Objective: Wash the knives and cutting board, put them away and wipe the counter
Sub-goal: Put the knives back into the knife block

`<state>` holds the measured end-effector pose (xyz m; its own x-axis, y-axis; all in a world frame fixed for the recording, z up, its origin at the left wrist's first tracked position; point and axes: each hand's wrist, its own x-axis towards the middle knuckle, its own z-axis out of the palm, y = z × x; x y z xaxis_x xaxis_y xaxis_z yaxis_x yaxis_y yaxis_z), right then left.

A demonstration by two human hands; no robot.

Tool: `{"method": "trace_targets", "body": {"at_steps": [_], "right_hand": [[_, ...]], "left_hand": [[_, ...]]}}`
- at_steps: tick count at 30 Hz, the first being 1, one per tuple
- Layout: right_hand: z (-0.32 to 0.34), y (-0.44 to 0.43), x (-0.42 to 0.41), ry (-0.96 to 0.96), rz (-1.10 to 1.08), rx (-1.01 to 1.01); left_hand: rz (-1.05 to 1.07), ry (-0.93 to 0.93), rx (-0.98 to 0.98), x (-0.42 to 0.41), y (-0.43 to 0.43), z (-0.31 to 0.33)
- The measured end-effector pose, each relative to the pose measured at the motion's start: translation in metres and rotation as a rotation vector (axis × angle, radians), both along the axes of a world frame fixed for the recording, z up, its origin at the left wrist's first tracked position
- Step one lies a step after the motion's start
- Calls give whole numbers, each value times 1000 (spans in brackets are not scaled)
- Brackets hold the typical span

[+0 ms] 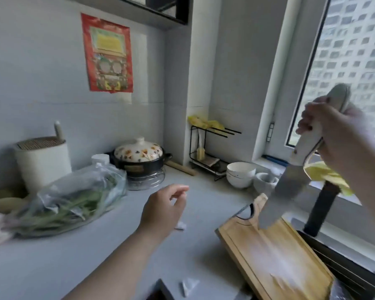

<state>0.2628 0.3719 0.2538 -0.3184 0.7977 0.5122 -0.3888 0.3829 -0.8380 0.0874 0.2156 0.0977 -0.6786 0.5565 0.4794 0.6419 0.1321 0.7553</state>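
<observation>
Right hand point(338, 135) grips knife point(290, 187), blade below my fingers, pointing at cutting board point(275, 256); left hand point(162, 208) relaxed. Poster point(107, 55) writing blurred.

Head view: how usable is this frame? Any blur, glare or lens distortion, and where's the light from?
Head view: daylight enters through the window at right, washing it out a little. Head view: motion blur smears the knife and the right hand gripping it. Head view: the wide-angle lens bows the window frame; the cutting board shows a pale sheen.
</observation>
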Motion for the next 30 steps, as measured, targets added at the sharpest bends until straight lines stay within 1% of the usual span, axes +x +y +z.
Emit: {"method": "trace_targets", "body": {"at_steps": [3, 6, 8, 13, 16, 20, 23, 28, 30], "right_hand": [[9, -19, -64, 130, 47, -5], [16, -37, -135, 229, 117, -56], [23, -49, -179, 252, 176, -79], [33, -72, -279, 285, 303, -99], [34, -85, -332, 281, 366, -114], [33, -103, -395, 277, 478, -158], [31, -116, -438, 258, 545, -170], [33, -136, -500, 227, 579, -192], [32, -140, -523, 220, 600, -184]], "left_hand": [[149, 27, 2, -64, -36, 0], [307, 51, -26, -122, -81, 0], [387, 91, -40, -157, -109, 0], [579, 69, -98, -241, -159, 2], [617, 48, -216, -287, -174, 2], [628, -2, -454, -326, -185, 4], [648, 28, -565, -352, -187, 7], [621, 103, -721, -395, -185, 0], [607, 123, -745, -412, -183, -4]]}}
